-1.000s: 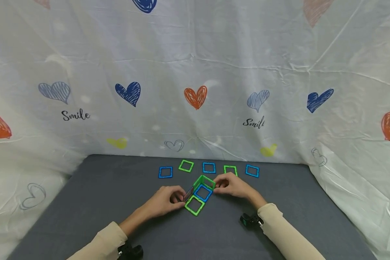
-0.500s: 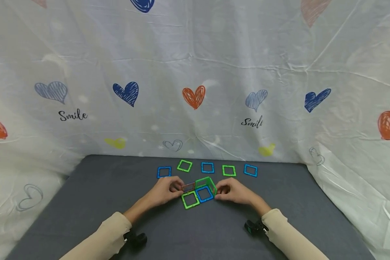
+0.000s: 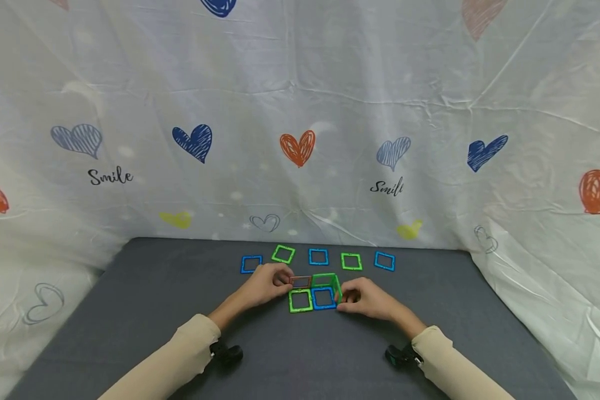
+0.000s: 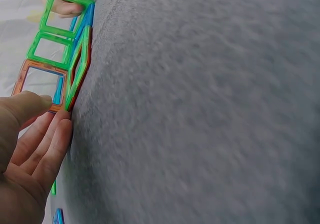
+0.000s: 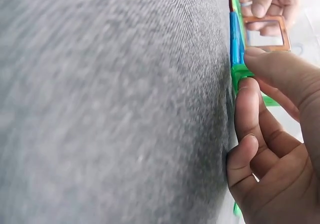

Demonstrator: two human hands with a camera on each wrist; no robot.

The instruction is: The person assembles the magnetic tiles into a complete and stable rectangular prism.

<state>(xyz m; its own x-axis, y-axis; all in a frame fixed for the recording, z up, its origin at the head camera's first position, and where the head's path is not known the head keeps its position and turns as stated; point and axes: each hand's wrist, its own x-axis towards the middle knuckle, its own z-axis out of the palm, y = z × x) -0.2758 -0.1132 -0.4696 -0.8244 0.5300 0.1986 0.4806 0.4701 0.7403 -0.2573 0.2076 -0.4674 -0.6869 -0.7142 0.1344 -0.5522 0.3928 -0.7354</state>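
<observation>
Here, a flat blue square (image 3: 325,308).
Behind-left of it, the left hand (image 3: 266,284) pinches an orange square (image 5: 285,33) between fingertips; right of it, the right hand (image 3: 367,299) pinches a standing green square (image 3: 338,288).

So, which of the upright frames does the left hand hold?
The orange frame, pinched by the left hand; the other two upright frames are green.

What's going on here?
Two-handed work on a cluster of joined square frames. The left hand pinches an upright orange frame; the right hand grips an upright green frame on the right side. A flat green frame and a flat blue frame lie in front, with another upright green frame behind the blue one. Five loose frames lie beyond.
</observation>
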